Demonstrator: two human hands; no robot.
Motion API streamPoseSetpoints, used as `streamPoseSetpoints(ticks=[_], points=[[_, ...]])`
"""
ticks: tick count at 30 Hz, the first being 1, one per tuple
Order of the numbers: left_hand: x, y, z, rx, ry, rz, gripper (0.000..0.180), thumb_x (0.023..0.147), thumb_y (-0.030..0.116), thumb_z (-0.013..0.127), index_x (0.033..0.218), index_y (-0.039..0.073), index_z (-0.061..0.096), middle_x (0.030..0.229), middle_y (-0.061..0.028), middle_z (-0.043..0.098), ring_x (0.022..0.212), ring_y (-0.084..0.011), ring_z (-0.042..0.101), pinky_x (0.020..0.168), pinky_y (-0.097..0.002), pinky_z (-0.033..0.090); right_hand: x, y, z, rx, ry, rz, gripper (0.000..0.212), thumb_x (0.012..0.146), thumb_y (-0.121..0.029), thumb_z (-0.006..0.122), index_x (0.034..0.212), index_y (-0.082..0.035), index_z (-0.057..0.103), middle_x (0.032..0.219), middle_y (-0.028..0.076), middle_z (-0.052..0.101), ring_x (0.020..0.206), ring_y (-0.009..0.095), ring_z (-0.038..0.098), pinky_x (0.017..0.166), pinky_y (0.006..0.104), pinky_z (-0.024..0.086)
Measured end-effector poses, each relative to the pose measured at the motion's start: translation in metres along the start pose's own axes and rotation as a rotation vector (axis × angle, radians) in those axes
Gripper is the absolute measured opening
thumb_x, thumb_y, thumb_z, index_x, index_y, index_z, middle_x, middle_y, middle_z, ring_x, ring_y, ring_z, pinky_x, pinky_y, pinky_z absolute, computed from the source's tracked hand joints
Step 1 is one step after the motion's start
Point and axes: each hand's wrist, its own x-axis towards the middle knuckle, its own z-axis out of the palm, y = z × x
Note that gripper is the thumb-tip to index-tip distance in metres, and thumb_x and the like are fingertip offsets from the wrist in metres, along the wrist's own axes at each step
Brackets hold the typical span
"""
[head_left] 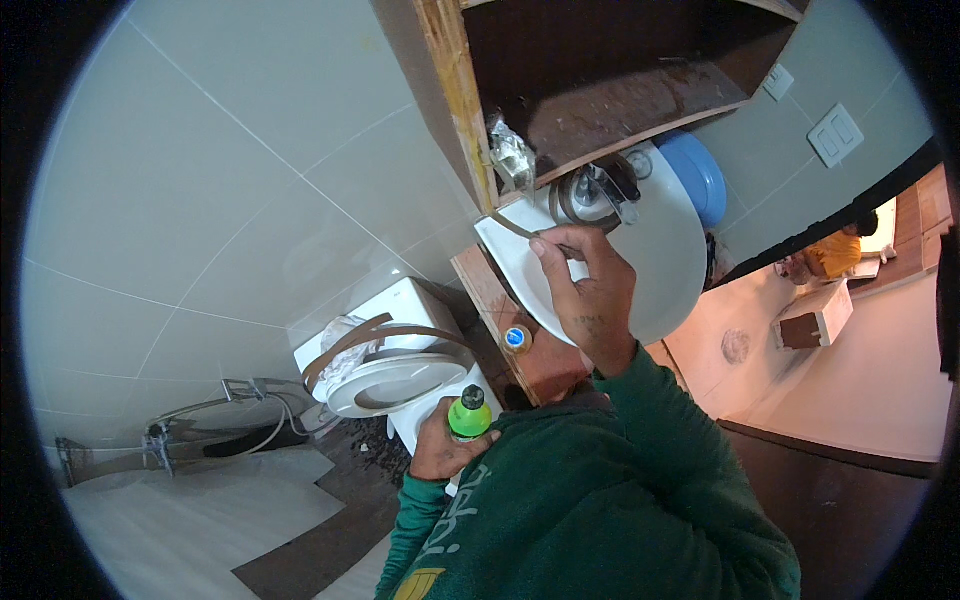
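My left hand [448, 441] is wrapped round a bright green bottle [469, 414] with a dark cap, close to my chest. My right hand [592, 285] is raised over the white washbasin [660, 265], thumb and fingertips pinching a thin brown strip [516, 228]. The strip's far end reaches the lower end of the cabinet's raw front edge [462, 110], which is streaked with yellowish stuff; whether they touch I cannot tell. Another length of brown strip [425, 331] arches over the toilet. Coiled brown strip [562, 203] lies on the basin near the tap.
An open dark cabinet [620, 110] hangs above the basin, with crumpled clear plastic [512, 155] at its corner. A small capped container [517, 340] stands below the basin. The toilet [400, 383] is at left. A person in orange [838, 254] is beyond the doorway at right.
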Motion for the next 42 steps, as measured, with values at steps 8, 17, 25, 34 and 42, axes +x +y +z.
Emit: streamPoseSetpoints(ticks=[8,17,25,34,42], points=[[-0.001,0.010,0.005,-0.007,0.000,-0.009,0.063,0.078,0.027,0.097,0.123,-0.002,0.062,0.108,-0.0167,0.074,0.099,-0.0278,0.073,0.092,-0.0417,0.059,0.034,0.018,-0.023,-0.077,0.115,0.163,0.019,0.097,-0.017,0.083,0.109,-0.006,0.073,0.098,0.009,0.080,0.080,0.017,0.076,0.071,0.0326,0.061],[0.004,0.017,0.013,0.031,0.005,-0.017,0.061,0.079,0.025,0.096,0.123,-0.002,0.063,0.108,-0.0168,0.074,0.099,-0.0283,0.074,0.092,-0.0409,0.059,0.016,0.003,-0.020,-0.027,-0.018,0.049,0.017,0.099,-0.019,0.080,0.108,-0.007,0.073,0.100,0.009,0.078,0.086,0.020,0.076,0.077,0.0353,0.060],[0.003,0.022,0.021,0.046,0.019,-0.004,0.060,0.079,0.024,0.096,0.122,-0.001,0.063,0.108,-0.0160,0.073,0.099,-0.0272,0.073,0.092,-0.0408,0.058,0.035,0.025,-0.026,-0.161,0.020,-0.005,0.015,0.101,-0.023,0.078,0.106,-0.010,0.074,0.103,0.009,0.078,0.089,0.027,0.077,0.079,0.0403,0.060],[0.000,0.030,0.028,0.015,0.046,-0.042,0.061,0.079,0.025,0.096,0.122,-0.002,0.062,0.106,-0.0153,0.073,0.098,-0.0263,0.072,0.090,-0.0407,0.058,0.027,0.036,-0.041,-0.097,-0.017,0.041,0.015,0.101,-0.016,0.077,0.112,-0.008,0.070,0.102,0.013,0.073,0.093,0.031,0.075,0.083,0.0411,0.059],[0.006,0.051,0.030,0.042,0.065,-0.046,0.065,0.079,0.026,0.097,0.126,-0.002,0.061,0.108,-0.0156,0.074,0.099,-0.0271,0.073,0.092,-0.0406,0.058,0.043,0.028,-0.036,-0.048,-0.160,-0.254,0.018,0.099,-0.008,0.078,0.114,-0.003,0.069,0.105,0.015,0.074,0.093,0.028,0.074,0.075,0.0385,0.062]])
